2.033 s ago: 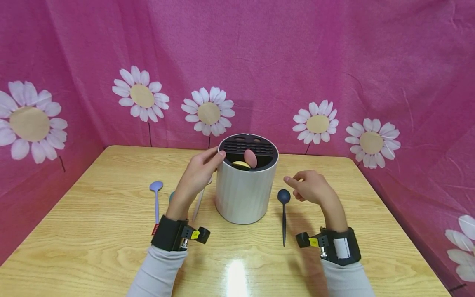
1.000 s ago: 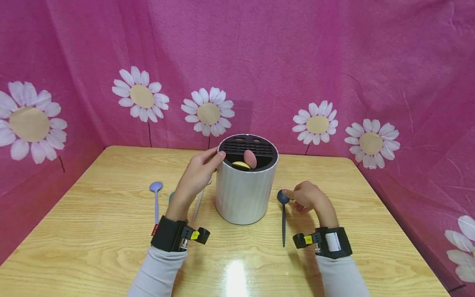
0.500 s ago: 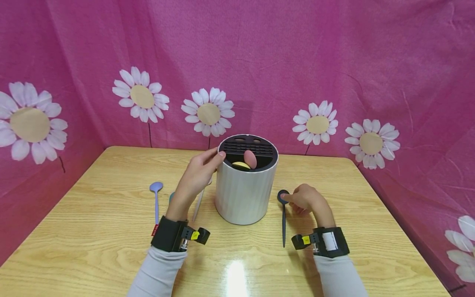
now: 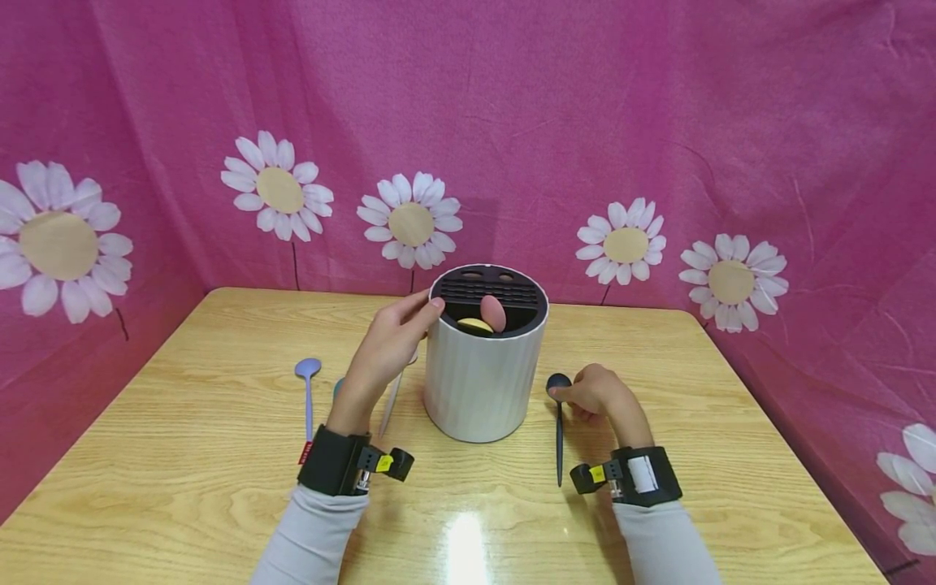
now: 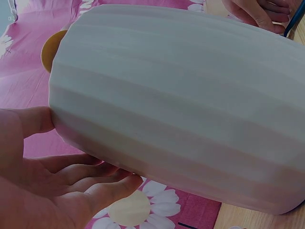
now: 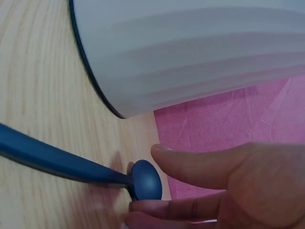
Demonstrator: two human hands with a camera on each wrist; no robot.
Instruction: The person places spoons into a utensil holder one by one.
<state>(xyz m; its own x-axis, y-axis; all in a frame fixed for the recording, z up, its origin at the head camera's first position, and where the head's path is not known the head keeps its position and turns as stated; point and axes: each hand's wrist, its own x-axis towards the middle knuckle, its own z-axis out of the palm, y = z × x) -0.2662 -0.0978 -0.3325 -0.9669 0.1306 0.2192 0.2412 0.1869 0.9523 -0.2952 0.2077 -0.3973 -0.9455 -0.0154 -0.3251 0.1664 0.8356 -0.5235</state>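
Note:
A white ribbed utensil holder (image 4: 478,390) with a dark slotted top stands upright on the table. My left hand (image 4: 387,341) touches its left side, thumb at the rim and fingers fairly straight along the wall in the left wrist view. A yellow utensil head (image 4: 475,325) and a pink one (image 4: 493,313) stick out of its front opening. Right of the holder lies a dark blue long-handled spoon (image 4: 559,443). My right hand (image 4: 600,390) is at its bowl (image 6: 147,180); in the right wrist view the bowl lies between the thumb and fingers, the thumb apart from it.
A lavender spoon (image 4: 308,390) with a red tag lies left of my left arm. Partly hidden behind that hand are a teal item (image 4: 338,387) and a pale thin handle (image 4: 391,405). A pink flowered cloth (image 4: 512,146) hangs behind the wooden table (image 4: 219,487).
My right hand has come down and left to the dark blue spoon, its thumb passing over the bowl toward the neck. The left hand and holder have stayed put.

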